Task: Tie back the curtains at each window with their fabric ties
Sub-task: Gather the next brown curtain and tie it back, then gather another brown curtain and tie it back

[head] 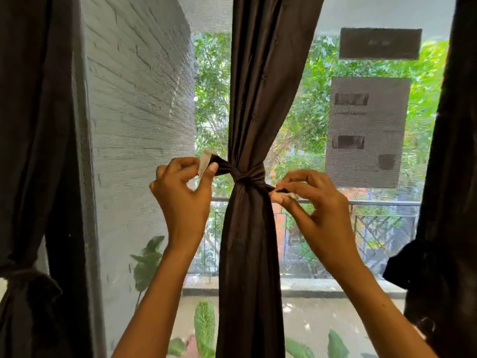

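A dark brown curtain (249, 254) hangs in the middle of the window, gathered at its waist by a matching fabric tie (247, 174) crossed in a knot. My left hand (183, 197) pinches the tie's left end, which shows a pale patch at its tip. My right hand (317, 202) pinches the right end, also with a pale tip, just right of the curtain. Both ends are pulled outward and taut.
Another dark curtain (33, 151) hangs at the left, gathered low down. A third dark curtain (449, 177) hangs at the right edge. Behind is a mesh screen (296, 112) with dark patches (366, 130), a white brick wall, a balcony railing and trees.
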A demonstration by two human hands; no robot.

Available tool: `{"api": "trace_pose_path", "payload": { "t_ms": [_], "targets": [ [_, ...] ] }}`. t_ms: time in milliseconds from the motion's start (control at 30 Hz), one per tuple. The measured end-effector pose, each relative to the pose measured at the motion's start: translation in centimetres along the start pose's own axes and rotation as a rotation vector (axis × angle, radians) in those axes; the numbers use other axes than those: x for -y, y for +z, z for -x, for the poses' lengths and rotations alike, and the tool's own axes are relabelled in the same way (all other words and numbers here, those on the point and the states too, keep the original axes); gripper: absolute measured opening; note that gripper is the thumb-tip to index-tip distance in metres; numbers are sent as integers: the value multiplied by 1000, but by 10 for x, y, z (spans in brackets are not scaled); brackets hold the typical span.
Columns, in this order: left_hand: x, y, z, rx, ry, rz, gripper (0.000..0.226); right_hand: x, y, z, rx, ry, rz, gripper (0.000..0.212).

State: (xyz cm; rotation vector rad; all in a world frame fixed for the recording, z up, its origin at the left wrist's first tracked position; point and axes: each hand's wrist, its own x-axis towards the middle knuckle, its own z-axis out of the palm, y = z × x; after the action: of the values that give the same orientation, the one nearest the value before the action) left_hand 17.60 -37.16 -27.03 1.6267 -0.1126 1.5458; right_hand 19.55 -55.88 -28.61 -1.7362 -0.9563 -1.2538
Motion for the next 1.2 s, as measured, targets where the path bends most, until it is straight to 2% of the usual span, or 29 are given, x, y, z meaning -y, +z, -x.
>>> {"api": "trace_pose_path", "payload": {
  "t_ms": [67, 167, 267, 333, 533, 767, 867, 1000, 1200],
  "targets": [
    [1, 0, 0, -5, -9, 23, 5, -2, 0, -4, -2, -36, 62, 17],
    [4, 3, 3, -4, -12, 22, 6, -5, 3, -4, 19, -11, 56, 14],
    [7, 6, 7, 19, 29, -25, 22, -6, 6, 4, 40, 59, -35, 12],
    [3, 7, 11, 26, 57, -28, 25, -5, 8, 8, 31, 65, -43, 10],
    [-19, 3, 16, 54, 214, -34, 11, 12, 2, 8, -35, 99, -99, 20],
    [-59, 1, 21, 114, 359, -47, 29, 21, -18, 4, -125, 142, -77, 14],
    [-83, 10, 30, 115, 422, -35, 25, 23, -40, 6, -159, 179, -70, 10],
    [-120, 32, 48, 128, 455, 14, 15, 21, -88, 7, -196, 192, -8, 18],
    [-191, 93, 95, 240, 370, 81, 12, 0, -200, 16, -300, 210, 61, 17]
  ]
}}
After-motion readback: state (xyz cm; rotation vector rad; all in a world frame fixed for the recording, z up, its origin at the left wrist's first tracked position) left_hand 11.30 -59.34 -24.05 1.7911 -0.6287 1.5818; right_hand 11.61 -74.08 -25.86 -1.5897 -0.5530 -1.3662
